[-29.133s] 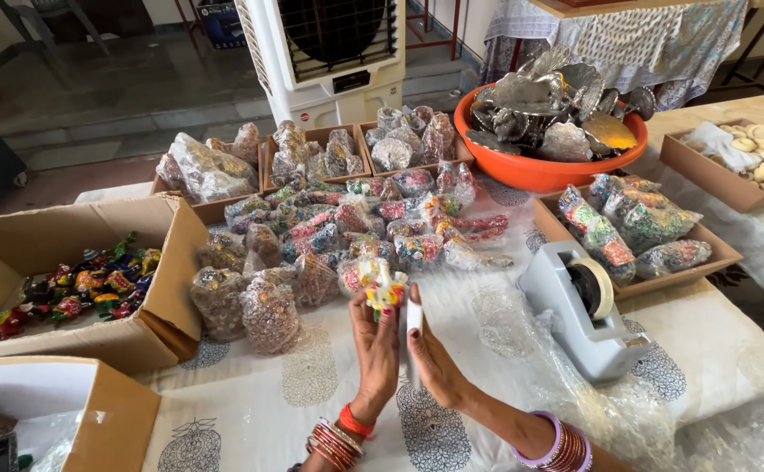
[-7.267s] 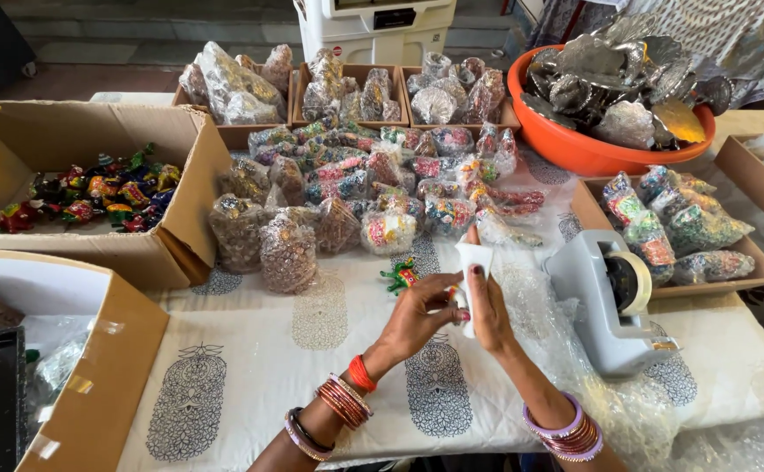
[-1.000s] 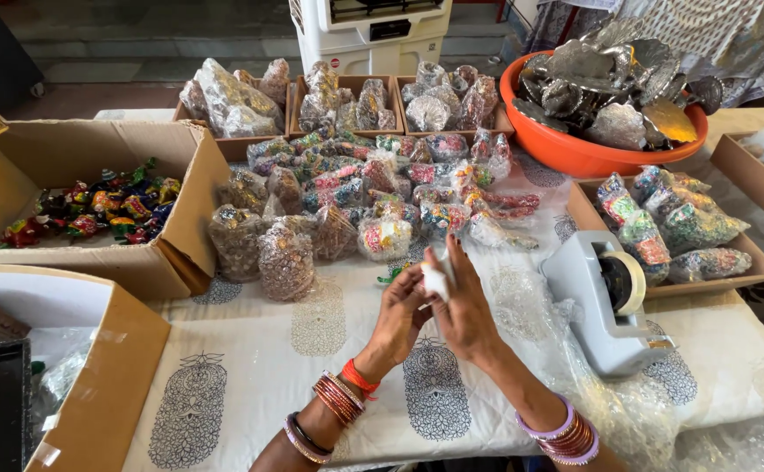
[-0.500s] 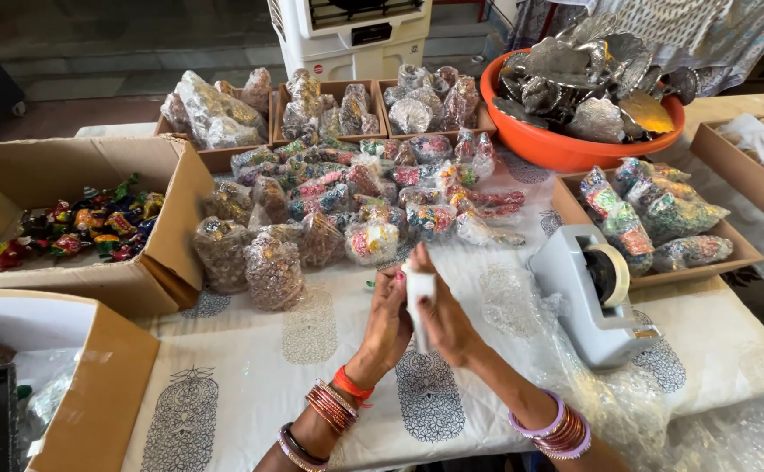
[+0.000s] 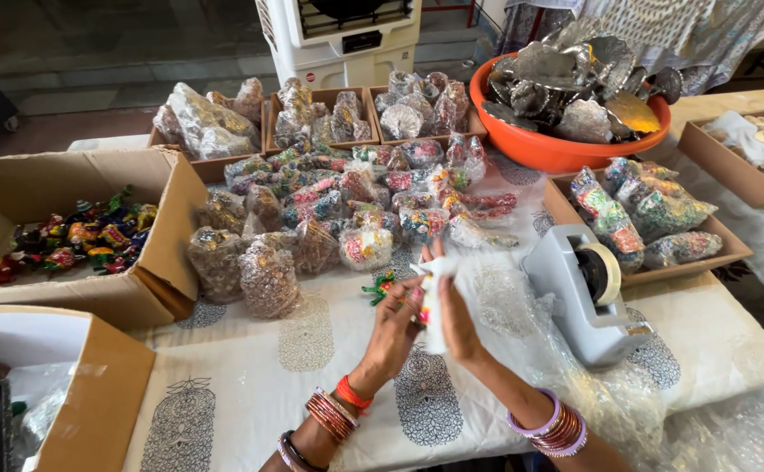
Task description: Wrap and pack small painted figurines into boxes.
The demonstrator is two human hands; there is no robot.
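Both my hands meet over the printed white cloth (image 5: 251, 385) in the head view. My left hand (image 5: 393, 325) and my right hand (image 5: 458, 316) pinch a small white paper wrap (image 5: 435, 301) held upright between them. A small colourful green and red trinket (image 5: 380, 285) lies on the cloth just beyond my left fingers. Packets of colourful trinkets in clear bags (image 5: 366, 246) are heaped right behind it. Bangles ring both wrists.
A grey tape dispenser (image 5: 585, 293) stands to the right on clear plastic sheeting. An open cardboard box of colourful trinkets (image 5: 150, 229) sits left, another box (image 5: 93, 393) at near left. An orange bowl of silver pieces (image 5: 544, 149) and wooden trays of packets (image 5: 714, 255) lie behind.
My hands have turned the white wrap and lowered it slightly toward me. The small green and red trinket now shows on the cloth beside my left fingers.
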